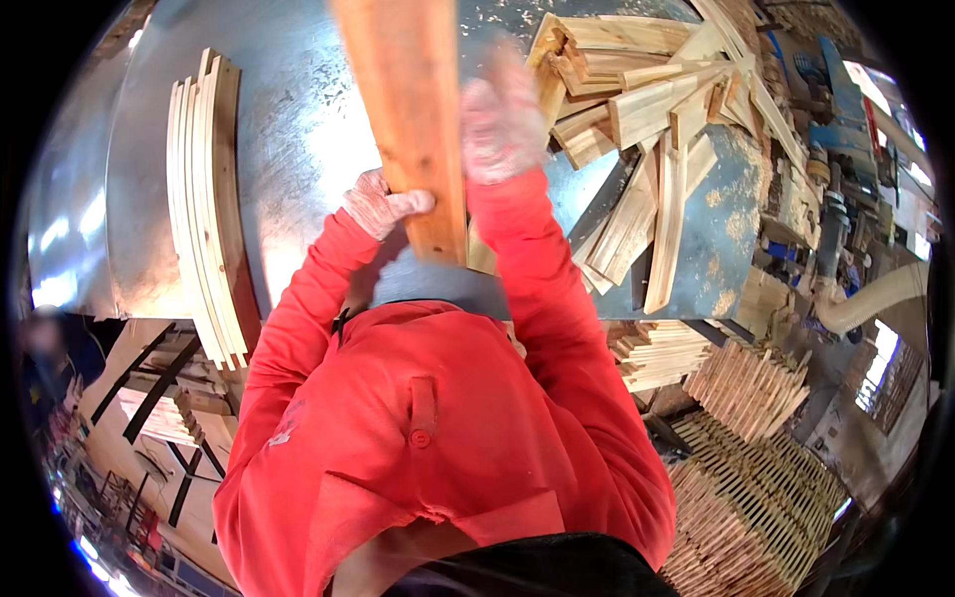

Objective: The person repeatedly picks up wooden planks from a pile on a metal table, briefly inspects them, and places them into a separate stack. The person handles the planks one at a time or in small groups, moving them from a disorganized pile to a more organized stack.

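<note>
A long reddish-brown wooden board (pixel 413 109) is held up in front of me, tilted, its near end close to my chest. My left hand (pixel 383 204), in a pale, worn glove, grips the board's left edge near that end, with the thumb laid over the face. My right hand (pixel 504 124), gloved too, is beside the board's right edge, its fingers stretched out and blurred by motion. Whether it touches the board I cannot tell. Behind the board lies a grey metal tabletop (pixel 288 139).
Several pale wooden strips (pixel 204 199) stand side by side on the left. A loose heap of short boards (pixel 637 109) covers the right side, with sawdust around it. Stacked slats (pixel 756 497) are at lower right. Another person (pixel 50 358) is at the far left.
</note>
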Motion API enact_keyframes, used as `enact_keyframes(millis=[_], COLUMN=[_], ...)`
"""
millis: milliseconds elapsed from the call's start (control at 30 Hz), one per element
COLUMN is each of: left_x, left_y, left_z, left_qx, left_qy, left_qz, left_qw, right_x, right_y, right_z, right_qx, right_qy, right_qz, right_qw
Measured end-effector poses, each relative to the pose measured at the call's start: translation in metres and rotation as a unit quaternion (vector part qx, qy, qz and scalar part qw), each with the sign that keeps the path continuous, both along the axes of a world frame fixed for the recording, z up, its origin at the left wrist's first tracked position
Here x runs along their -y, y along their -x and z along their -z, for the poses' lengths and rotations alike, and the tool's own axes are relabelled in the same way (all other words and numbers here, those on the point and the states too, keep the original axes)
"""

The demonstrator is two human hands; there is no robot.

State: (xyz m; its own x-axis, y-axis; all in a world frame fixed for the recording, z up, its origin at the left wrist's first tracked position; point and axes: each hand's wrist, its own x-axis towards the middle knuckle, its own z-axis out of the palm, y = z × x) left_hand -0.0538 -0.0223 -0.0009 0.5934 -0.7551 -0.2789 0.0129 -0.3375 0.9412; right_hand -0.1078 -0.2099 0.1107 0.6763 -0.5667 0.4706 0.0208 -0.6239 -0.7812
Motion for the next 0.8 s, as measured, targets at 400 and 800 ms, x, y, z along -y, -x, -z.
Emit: enact_keyframes(millis=[400,800], left_x=[-0.018,-0.121], left_y=[-0.007,-0.04], left_z=[0.051,-0.048], left_qx=[-0.085,0.249], left_qy=[-0.139,-0.476], left_qz=[-0.214,-0.23], left_qw=[0.963,0.812], right_x=[0.005,0.006], right_y=[0.107,0.181], right_z=[0.092,0.147], right_qx=[-0.515,-0.466], right_qy=[-0.079,-0.232], right_qz=[0.138,0.075], right_qw=[0.843,0.85])
